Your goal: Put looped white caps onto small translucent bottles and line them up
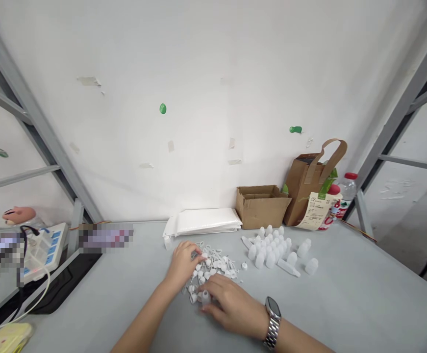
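A heap of small white caps with thin stems (218,264) lies on the grey table in front of me. Over its left side, my left hand (184,262) has its fingers bent, with the tips closed at a white cap (203,255). My right hand (230,300), with a metal watch on the wrist, grips a small translucent plastic bottle (206,297) between thumb and fingers at the near edge of the heap. To the right, several similar translucent bottles (270,252) stand in a cluster, and a few lie on their sides.
White plastic packets (208,220) lie against the wall beside an open cardboard box (263,211). A brown paper bag (301,184) and a red-capped bottle (347,189) stand at back right. At left are a power strip (47,255) and a black mat (66,282).
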Motion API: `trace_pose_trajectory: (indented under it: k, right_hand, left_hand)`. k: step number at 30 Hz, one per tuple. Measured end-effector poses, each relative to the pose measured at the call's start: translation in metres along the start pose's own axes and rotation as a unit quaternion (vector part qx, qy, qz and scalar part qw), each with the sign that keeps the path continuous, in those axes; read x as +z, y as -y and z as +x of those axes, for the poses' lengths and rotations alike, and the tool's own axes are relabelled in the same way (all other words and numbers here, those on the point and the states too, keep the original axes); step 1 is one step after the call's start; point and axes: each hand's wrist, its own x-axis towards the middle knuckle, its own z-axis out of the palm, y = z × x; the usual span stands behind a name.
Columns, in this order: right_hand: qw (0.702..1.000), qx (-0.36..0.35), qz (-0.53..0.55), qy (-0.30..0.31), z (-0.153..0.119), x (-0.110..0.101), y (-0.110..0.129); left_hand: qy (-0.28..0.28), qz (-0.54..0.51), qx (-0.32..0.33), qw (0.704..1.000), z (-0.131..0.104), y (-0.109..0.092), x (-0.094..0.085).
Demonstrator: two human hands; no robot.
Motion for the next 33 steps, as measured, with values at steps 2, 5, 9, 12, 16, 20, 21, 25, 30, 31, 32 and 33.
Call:
trace_pose_trajectory:
  k: [2,5,9,12,16,20,21,25,30,31,32,33]
  right_hand:
    - [0.999,0.029,0.022,-0.031,0.0,-0.003,0.001]
    - [0.991,0.089,0.074,-0.072,0.001,-0.007,-0.001]
    - [0.973,0.141,0.142,-0.112,0.004,-0.009,-0.006]
    - [0.963,0.164,0.165,-0.139,0.007,-0.009,-0.012]
    - [0.955,0.174,0.185,-0.154,0.009,-0.008,-0.016]
    - [0.956,0.17,0.15,-0.187,0.011,-0.01,-0.019]
    - [0.956,0.172,0.134,-0.196,0.012,-0.01,-0.019]
    - [0.956,0.182,0.092,-0.21,0.013,-0.012,-0.021]
    - [0.958,0.185,0.074,-0.209,0.013,-0.013,-0.024]
    - [0.958,0.185,0.073,-0.208,0.013,-0.013,-0.025]
    - [0.958,0.185,0.072,-0.207,0.013,-0.013,-0.025]
    - [0.959,0.184,0.071,-0.205,0.013,-0.013,-0.025]
  left_hand:
    - [-0.002,-0.041,-0.017,0.999,0.0,-0.001,-0.001]
    - [0.002,-0.082,-0.037,0.996,0.0,-0.002,-0.002]
    - [0.012,-0.118,-0.053,0.992,0.001,-0.003,-0.003]
    - [0.008,-0.132,-0.058,0.99,0.0,-0.005,-0.005]
    - [-0.015,-0.132,-0.054,0.99,0.0,-0.008,-0.009]
    - [-0.007,-0.124,-0.042,0.991,0.0,-0.01,-0.01]
    - [-0.002,-0.124,-0.04,0.991,0.0,-0.011,-0.01]
    - [0.01,-0.124,-0.021,0.992,-0.004,-0.017,-0.009]
    - [0.033,-0.139,0.038,0.989,-0.011,-0.029,-0.011]
    - [0.037,-0.142,0.044,0.988,-0.012,-0.03,-0.012]
    - [0.04,-0.144,0.049,0.987,-0.012,-0.031,-0.012]
    - [0.041,-0.145,0.053,0.987,-0.013,-0.032,-0.012]
